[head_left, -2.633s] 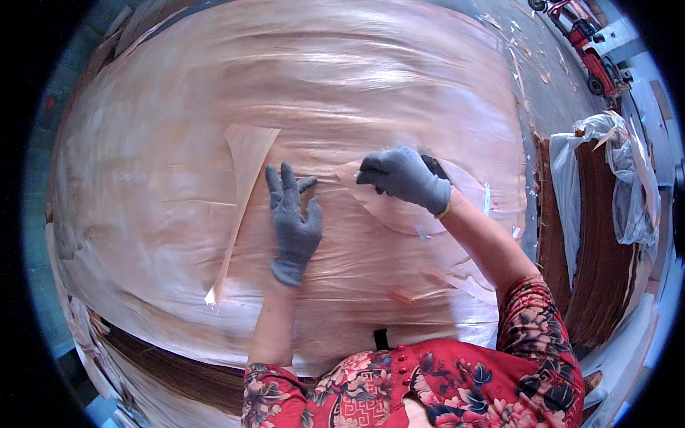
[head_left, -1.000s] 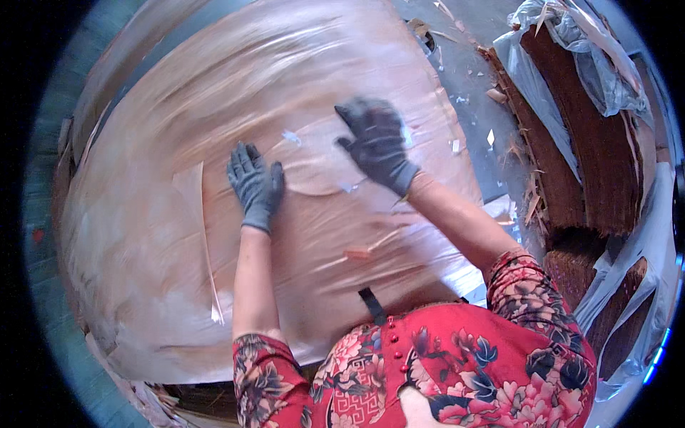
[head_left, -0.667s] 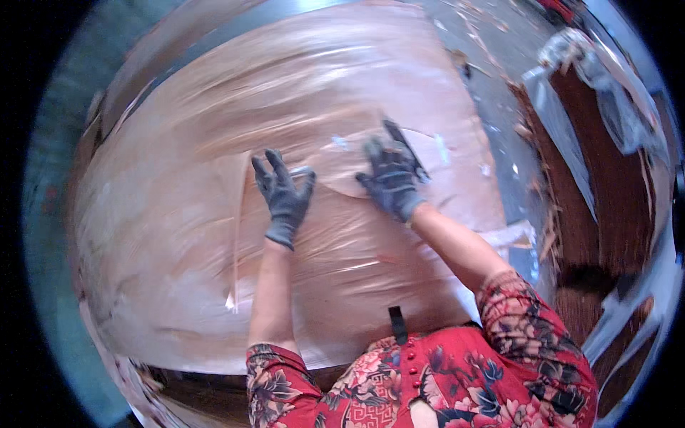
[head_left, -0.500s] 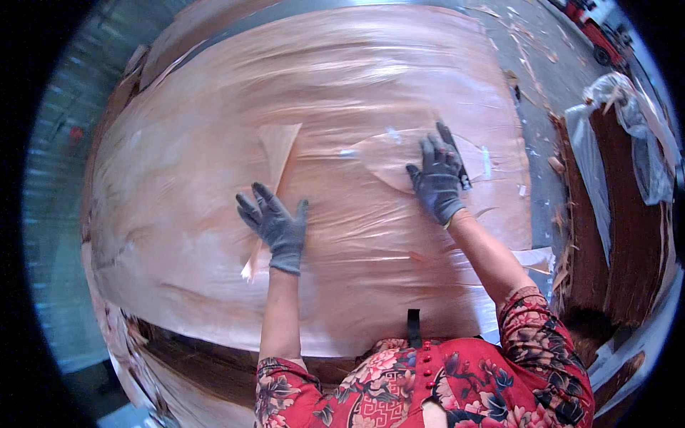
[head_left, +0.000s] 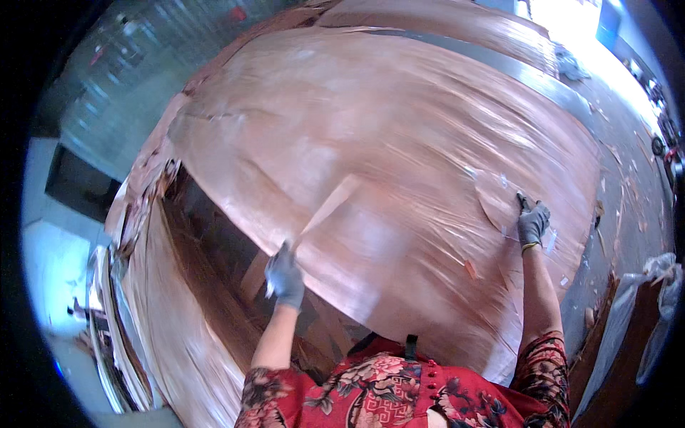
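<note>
A broad sheet of thin pinkish-brown wood veneer (head_left: pixel 321 135) lies rippled before me. At its near left edge my left hand (head_left: pixel 285 279), in a grey glove, is closed on a narrow pale veneer strip (head_left: pixel 330 205). The strip slants up over the sheet, tapering toward the hand. My right hand (head_left: pixel 534 224), gloved too, rests on the sheet's right part with curled fingers around a slim dark tool, mostly hidden by the glove. Beside it lies a rounded veneer patch (head_left: pixel 492 196) with bits of clear tape (head_left: pixel 550 240) near it.
Below the sheet's near left edge is a dark gap with loose veneer pieces (head_left: pixel 253 274). Another veneer stack (head_left: pixel 182 321) stands to the left. At right, a plastic-wrapped brown stack (head_left: pixel 628 335) stands on the scrap-strewn floor (head_left: pixel 628 185). More veneer (head_left: pixel 442 25) lies beyond.
My left hand went from open on the sheet to closed on the strip, drawing it toward the near left edge. My right hand stays by the patch, its fingers now curled. The view has turned left.
</note>
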Demonstrator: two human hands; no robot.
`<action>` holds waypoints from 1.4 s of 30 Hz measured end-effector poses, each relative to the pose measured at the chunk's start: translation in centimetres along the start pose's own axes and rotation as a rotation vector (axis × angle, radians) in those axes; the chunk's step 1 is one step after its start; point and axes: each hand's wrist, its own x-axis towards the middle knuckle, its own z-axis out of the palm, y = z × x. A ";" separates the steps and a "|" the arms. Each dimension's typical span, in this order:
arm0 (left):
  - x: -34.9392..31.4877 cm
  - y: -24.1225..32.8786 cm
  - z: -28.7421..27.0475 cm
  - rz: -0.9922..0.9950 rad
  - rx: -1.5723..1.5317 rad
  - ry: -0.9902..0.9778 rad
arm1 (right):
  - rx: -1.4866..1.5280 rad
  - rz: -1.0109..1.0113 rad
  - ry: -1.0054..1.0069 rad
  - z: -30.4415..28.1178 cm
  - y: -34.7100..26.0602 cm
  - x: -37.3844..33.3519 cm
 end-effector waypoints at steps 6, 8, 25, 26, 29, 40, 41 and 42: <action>-29.3 -14.9 -17.1 -0.546 0.400 -0.957 | -0.150 -0.430 -0.096 1.5 1.7 -0.9; -38.1 -16.4 -19.6 -0.638 0.473 -1.278 | -0.203 -0.500 -0.123 1.3 3.0 0.1; -34.2 -29.6 -21.3 -0.612 0.370 -0.634 | 0.845 0.261 -0.832 -0.2 -20.9 -24.9; -31.6 -30.8 -22.8 -0.723 0.165 -0.471 | 0.839 0.255 -0.826 -0.6 -22.3 -26.2; -22.3 -31.9 -30.4 -0.723 -0.474 0.112 | 0.832 0.185 -0.809 0.8 -26.0 -30.1; 2.2 -32.1 -47.9 0.540 -0.435 1.417 | 0.874 0.104 -0.923 5.0 -48.3 -36.9; 3.6 -33.3 -47.6 0.548 -0.417 1.380 | 0.877 0.109 -0.947 6.1 -51.5 -37.9; 5.2 -34.7 -46.9 0.548 -0.412 1.348 | 0.881 0.114 -0.961 7.4 -54.5 -38.7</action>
